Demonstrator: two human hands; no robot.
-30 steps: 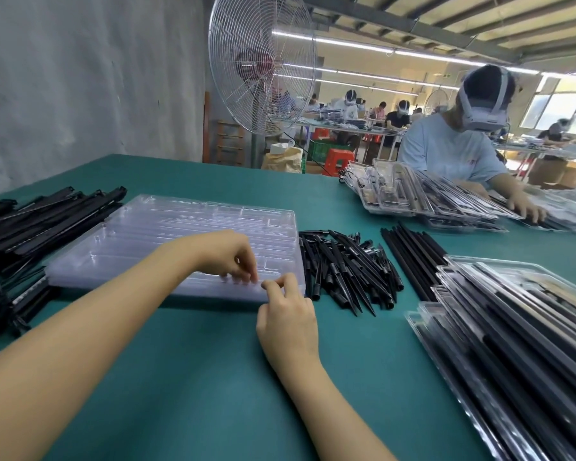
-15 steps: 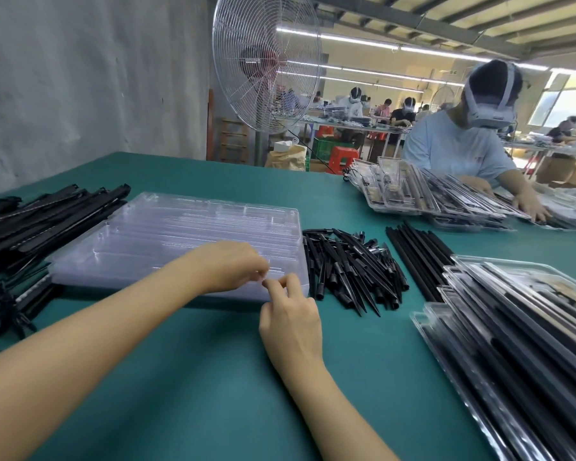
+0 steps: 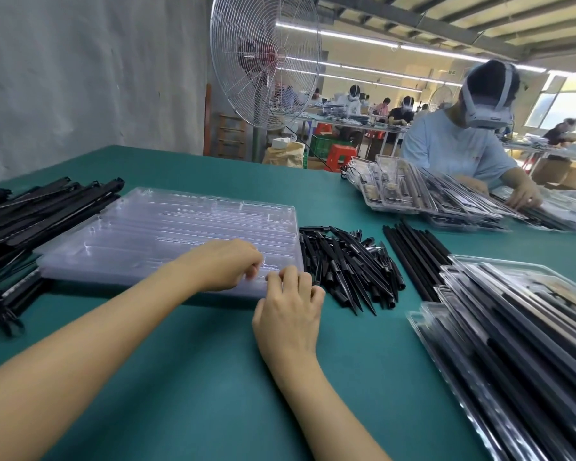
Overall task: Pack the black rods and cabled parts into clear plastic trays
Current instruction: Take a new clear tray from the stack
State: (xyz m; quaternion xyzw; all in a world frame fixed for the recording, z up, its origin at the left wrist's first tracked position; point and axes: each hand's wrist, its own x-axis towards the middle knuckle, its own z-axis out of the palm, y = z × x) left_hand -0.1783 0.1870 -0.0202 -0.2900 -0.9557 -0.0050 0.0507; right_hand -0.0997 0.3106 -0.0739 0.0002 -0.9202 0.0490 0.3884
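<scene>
Separating 1 tray from stack (image 3: 167, 227), centre frame; left hand (image 3: 226, 264) and right hand (image 3: 286, 311) pinch its near edge. Next: lift top tray clear.

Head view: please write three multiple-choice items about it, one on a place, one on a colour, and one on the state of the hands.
1. Where does the pile of short black parts lie, seen from the stack of clear trays?
A. on its right side
B. on its left side
C. on top of it

2. Which colour has the table cover?
A. red
B. teal green
C. white

3. What do the left hand and the right hand do?
A. lie flat on the table, far from the trays
B. curl their fingers at the near edge of the tray stack
C. lift one long black rod together

Answers:
1 A, the pile lies just beside the stack's right edge.
2 B, the cover is teal wherever it shows.
3 B, the fingers of both hands are curled at the stack's near right corner.
</scene>
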